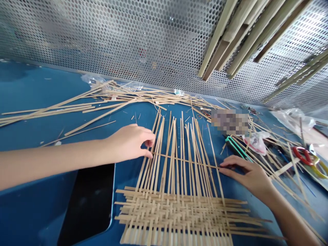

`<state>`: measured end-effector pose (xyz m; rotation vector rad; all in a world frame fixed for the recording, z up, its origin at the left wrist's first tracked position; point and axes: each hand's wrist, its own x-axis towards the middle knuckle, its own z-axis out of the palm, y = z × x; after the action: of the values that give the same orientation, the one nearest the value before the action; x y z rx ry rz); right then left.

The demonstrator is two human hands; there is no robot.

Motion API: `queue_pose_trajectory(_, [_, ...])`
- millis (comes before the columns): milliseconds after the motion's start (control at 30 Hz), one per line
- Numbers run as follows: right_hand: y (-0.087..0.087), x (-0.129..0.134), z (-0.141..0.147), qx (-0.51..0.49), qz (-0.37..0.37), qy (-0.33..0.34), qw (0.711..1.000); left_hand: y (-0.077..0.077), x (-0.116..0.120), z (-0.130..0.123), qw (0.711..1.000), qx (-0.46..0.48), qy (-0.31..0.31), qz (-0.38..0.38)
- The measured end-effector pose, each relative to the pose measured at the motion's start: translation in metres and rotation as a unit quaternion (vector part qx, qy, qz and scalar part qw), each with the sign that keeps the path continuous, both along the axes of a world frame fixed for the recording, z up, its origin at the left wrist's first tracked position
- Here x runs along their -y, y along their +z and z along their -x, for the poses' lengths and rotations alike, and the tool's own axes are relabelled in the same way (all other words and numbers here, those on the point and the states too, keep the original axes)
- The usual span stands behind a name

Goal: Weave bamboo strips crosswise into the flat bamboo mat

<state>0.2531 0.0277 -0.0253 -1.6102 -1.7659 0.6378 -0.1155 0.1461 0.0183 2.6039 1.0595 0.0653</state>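
room on the blue tabletop [38, 89], loose bamboo strips [133, 96] behind

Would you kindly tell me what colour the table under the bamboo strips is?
The table is blue; head view.

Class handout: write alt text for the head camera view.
A left hand and right hand hold a crosswise strip across upright bamboo strips, which rise from a woven mat. Loose strips lie beyond on a blue table.

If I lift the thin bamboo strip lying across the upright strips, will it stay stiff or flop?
The thin bamboo strip between the left hand and right hand will probably feel light and flex easily, being narrow. It runs fairly straight, so it likely springs back rather than flops. Its flat faces may slide over the upright strips.
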Motion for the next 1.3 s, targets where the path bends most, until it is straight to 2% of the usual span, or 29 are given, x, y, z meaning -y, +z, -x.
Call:
queue_pose_trajectory(67, [-0.004, 0.000, -0.001, 0.008, -0.002, 0.012, 1.000, -0.005, 0.005, 0.002, 1.000, 0.011, 0.024, 0.006])
queue_pose_trajectory(133, [-0.007, -0.001, -0.003, 0.019, -0.010, 0.023, 1.000, -0.008, 0.008, 0.005, 1.000, 0.013, 0.022, -0.014])
queue_pose_trajectory(400, [-0.006, -0.003, -0.008, 0.061, -0.007, 0.060, 0.996, -0.013, 0.025, 0.009, 0.983, 0.004, -0.021, -0.182])
queue_pose_trajectory(500, [-0.003, -0.002, -0.005, 0.055, -0.002, 0.061, 0.997, -0.015, 0.030, 0.006, 0.976, 0.010, -0.038, -0.214])
queue_pose_trajectory(700, [0.001, 0.000, -0.001, 0.044, 0.013, 0.032, 0.998, -0.014, 0.034, 0.002, 0.985, 0.006, -0.005, -0.175])
queue_pose_trajectory(933, [0.003, 0.001, 0.000, 0.037, 0.021, 0.029, 0.999, -0.022, 0.037, 0.007, 0.992, 0.021, 0.039, -0.122])
queue_pose_trajectory(1100, [0.001, 0.000, -0.001, 0.034, 0.013, 0.044, 0.998, -0.023, 0.033, 0.006, 0.995, 0.034, 0.069, -0.072])
queue_pose_trajectory(1233, [-0.001, -0.001, -0.002, 0.036, 0.006, 0.060, 0.998, -0.021, 0.030, 0.003, 0.994, 0.015, 0.111, -0.009])
queue_pose_trajectory(1300, [0.001, -0.002, -0.004, 0.047, 0.012, 0.068, 0.996, -0.021, 0.029, 0.003, 0.993, 0.004, 0.120, -0.002])
